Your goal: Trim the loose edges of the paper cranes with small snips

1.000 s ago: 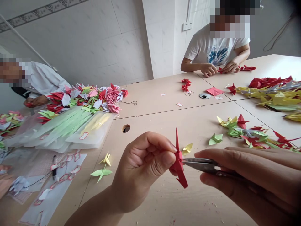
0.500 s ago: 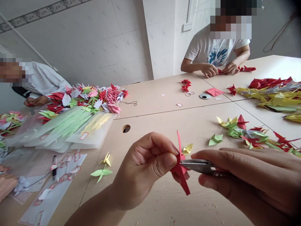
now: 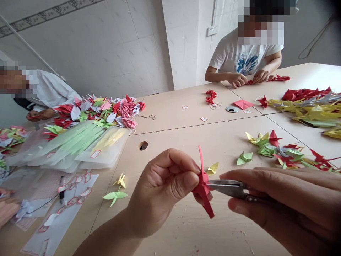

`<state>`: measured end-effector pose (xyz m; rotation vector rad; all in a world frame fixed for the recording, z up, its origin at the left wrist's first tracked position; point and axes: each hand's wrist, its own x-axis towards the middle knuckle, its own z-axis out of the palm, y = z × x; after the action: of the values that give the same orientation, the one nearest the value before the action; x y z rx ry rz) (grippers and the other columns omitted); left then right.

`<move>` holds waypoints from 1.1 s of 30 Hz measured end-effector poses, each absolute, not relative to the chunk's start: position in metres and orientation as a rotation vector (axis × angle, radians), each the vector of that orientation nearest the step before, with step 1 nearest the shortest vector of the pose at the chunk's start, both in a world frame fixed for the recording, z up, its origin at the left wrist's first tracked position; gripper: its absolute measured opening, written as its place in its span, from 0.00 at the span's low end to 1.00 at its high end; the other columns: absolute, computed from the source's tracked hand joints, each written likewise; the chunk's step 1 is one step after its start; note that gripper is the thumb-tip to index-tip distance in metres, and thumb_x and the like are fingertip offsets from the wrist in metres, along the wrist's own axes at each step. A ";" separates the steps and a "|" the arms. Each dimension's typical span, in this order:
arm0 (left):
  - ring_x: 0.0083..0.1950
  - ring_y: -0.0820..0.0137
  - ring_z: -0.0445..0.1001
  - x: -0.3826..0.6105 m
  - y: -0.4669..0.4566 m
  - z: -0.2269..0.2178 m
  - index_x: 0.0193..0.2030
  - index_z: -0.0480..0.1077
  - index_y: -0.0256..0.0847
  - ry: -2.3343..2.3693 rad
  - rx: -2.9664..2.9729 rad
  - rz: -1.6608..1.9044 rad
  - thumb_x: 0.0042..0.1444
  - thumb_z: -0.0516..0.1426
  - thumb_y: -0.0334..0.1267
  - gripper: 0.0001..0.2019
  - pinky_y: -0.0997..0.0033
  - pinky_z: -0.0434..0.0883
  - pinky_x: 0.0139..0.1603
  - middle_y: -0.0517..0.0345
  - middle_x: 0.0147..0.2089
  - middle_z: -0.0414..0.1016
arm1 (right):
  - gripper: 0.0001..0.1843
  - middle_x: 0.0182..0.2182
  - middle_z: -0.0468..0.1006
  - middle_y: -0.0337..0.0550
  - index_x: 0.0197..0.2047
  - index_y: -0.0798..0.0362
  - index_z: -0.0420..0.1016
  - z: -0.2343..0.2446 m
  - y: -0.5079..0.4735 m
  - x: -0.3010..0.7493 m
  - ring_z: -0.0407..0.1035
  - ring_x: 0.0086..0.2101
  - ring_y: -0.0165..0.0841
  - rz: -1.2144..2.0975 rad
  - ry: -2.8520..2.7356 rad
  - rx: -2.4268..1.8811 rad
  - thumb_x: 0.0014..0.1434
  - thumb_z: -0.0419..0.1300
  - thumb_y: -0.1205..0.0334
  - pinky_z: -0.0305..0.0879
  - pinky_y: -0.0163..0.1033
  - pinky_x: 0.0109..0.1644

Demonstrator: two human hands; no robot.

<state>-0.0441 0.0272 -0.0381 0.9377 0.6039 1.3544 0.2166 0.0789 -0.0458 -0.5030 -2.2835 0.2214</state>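
Note:
Between the thumb and fingertips of my left hand (image 3: 165,192) is a red folded-paper crane (image 3: 204,190), with one thin point up and a broader strip hanging down. My right hand (image 3: 290,202) grips small metal snips (image 3: 229,187). Their blade tips point left and lie at the crane's middle; whether they touch the paper I cannot tell. Behind the red crane rests a yellow paper crane (image 3: 212,169). On the table left of my hand lie another yellow crane (image 3: 120,180) and a green one (image 3: 115,196).
Coloured cranes (image 3: 287,151) lie at right, with a green one (image 3: 244,158) beside them. Strung cranes (image 3: 317,105) stretch behind. At left are a crane heap (image 3: 98,108), plastic bags (image 3: 103,156) and a label sheet (image 3: 61,220). Two people sit across the table (image 3: 170,124); another person's hand (image 3: 7,208) shows at left.
The snips have shifted slightly right, so their tips sit less deep over the crane's middle. The red crane has tilted and moved slightly left in my left hand.

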 end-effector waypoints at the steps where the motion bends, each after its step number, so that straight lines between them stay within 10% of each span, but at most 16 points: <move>1: 0.37 0.74 0.92 -0.045 0.027 -0.040 0.46 0.89 0.43 0.600 0.945 1.365 0.77 0.81 0.34 0.08 0.79 0.91 0.46 0.61 0.39 0.93 | 0.05 0.35 0.90 0.35 0.58 0.39 0.76 -0.046 0.078 0.217 0.86 0.28 0.39 0.213 -2.292 -0.512 0.93 0.62 0.59 0.73 0.43 0.29; 16: 0.44 0.70 0.96 -0.042 0.018 -0.047 0.59 0.97 0.57 0.731 1.386 1.626 0.79 0.78 0.31 0.13 0.77 0.94 0.51 0.59 0.46 0.98 | 0.21 0.37 0.94 0.45 0.56 0.37 0.97 -0.071 0.078 0.229 0.92 0.41 0.53 0.287 -2.210 -0.610 0.76 0.82 0.31 0.83 0.44 0.37; 27: 0.42 0.69 0.97 -0.043 0.018 -0.048 0.52 0.95 0.48 0.721 1.238 1.617 0.72 0.82 0.28 0.10 0.78 0.93 0.49 0.59 0.44 0.97 | 0.05 0.38 0.94 0.39 0.57 0.38 0.86 -0.057 0.072 0.216 0.88 0.31 0.42 0.189 -2.250 -0.624 0.90 0.69 0.51 0.72 0.43 0.31; 33: 0.45 0.76 0.97 -0.045 0.020 -0.049 0.54 0.95 0.48 0.577 1.103 1.474 0.81 0.75 0.27 0.09 0.84 0.91 0.52 0.61 0.48 0.99 | 0.10 0.43 0.97 0.38 0.70 0.34 0.80 -0.059 0.073 0.218 0.90 0.32 0.43 0.112 -2.222 -0.674 0.92 0.65 0.49 0.83 0.46 0.38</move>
<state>-0.0454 0.0205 -0.0490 1.1031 0.5775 1.4741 0.2182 0.0726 -0.0592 -0.6742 -2.2222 0.1116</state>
